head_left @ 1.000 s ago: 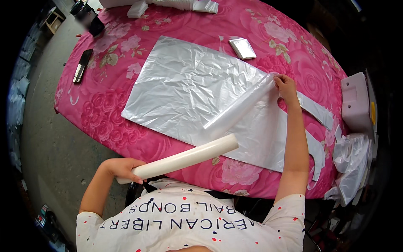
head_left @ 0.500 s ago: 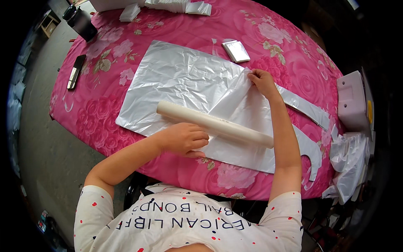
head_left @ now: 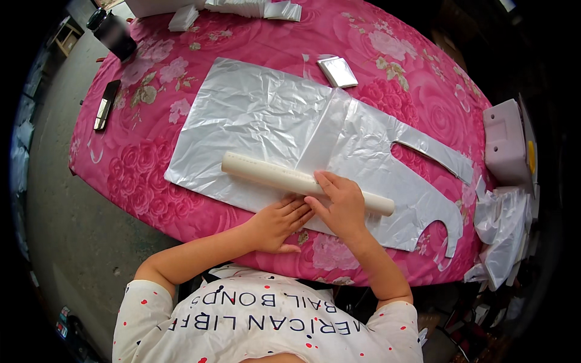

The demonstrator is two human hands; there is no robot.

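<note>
A pile of flat white plastic vest-style bags (head_left: pixel 248 112) lies on the table before me, the handle loops pointing right. Across its near half rests a long white tube (head_left: pixel 266 170), slanting down to the right. A folded strip of film (head_left: pixel 324 130) runs from the tube to the far edge of the bags. My left hand (head_left: pixel 281 224) lies flat, fingers stretched out, by the bags' near edge just below the tube. My right hand (head_left: pixel 340 204) lies over the tube's middle with thumb and fingers apart, hiding part of it.
A small folded silvery packet (head_left: pixel 339 72) sits beyond the bags. A phone (head_left: pixel 107 105) and a dark bottle (head_left: pixel 112 35) are at the left, folded white packets (head_left: pixel 242 7) at the far edge. At right stand a pale pink box (head_left: pixel 505 133) and crumpled plastic bags (head_left: pixel 502 233).
My right hand has let go of the film at the far edge and come down onto the tube. The film now lies folded. My left hand has shifted right and flattened out.
</note>
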